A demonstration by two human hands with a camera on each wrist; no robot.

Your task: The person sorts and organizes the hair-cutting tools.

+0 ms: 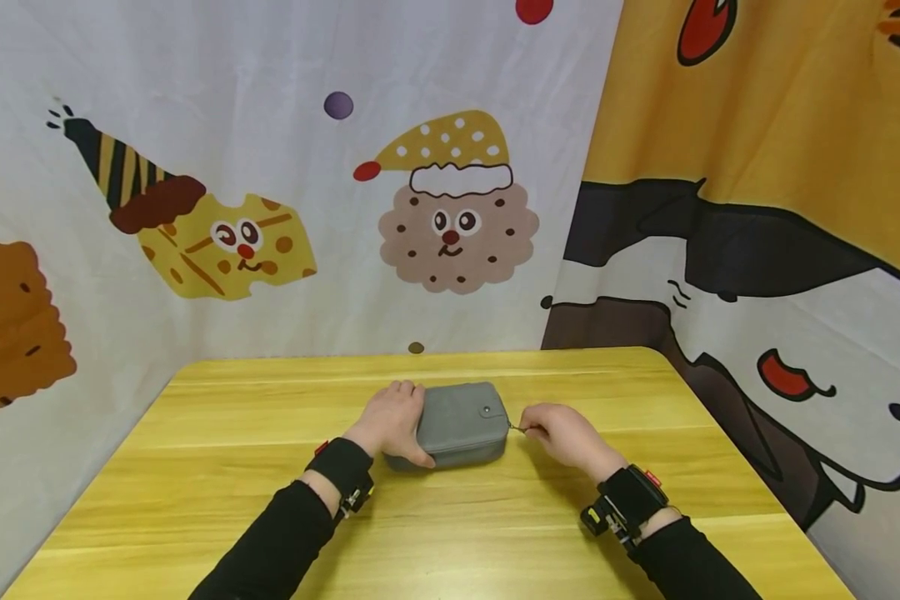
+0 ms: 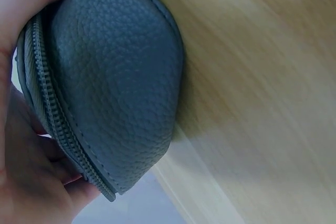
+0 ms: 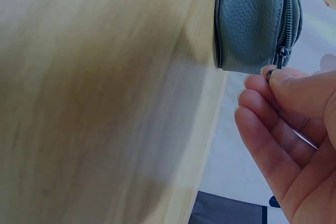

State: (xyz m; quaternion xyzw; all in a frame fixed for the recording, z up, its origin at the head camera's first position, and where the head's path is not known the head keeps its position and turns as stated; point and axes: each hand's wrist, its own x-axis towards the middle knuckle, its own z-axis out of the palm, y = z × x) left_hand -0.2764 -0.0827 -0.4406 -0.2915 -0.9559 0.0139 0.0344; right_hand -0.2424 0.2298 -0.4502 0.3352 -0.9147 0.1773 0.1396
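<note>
A grey leather-like zip pouch (image 1: 461,417) lies on the wooden table, with a small snap tab on its top near the right end. My left hand (image 1: 393,421) grips the pouch's left end, thumb along the front side and fingers over the far side. In the left wrist view the zipper teeth (image 2: 47,93) run shut along the pouch's side beneath that hand. At the right end, my right hand (image 1: 566,435) pinches the zipper pull (image 3: 278,66) between thumb and forefinger. The slider sits by the pouch's corner, and the pull is drawn out away from it.
The light wooden table (image 1: 450,533) has rounded far corners. Behind it hangs a white curtain (image 1: 270,150) with cartoon prints, and on the right a yellow one (image 1: 667,125). Each wrist wears a black strap with a small camera.
</note>
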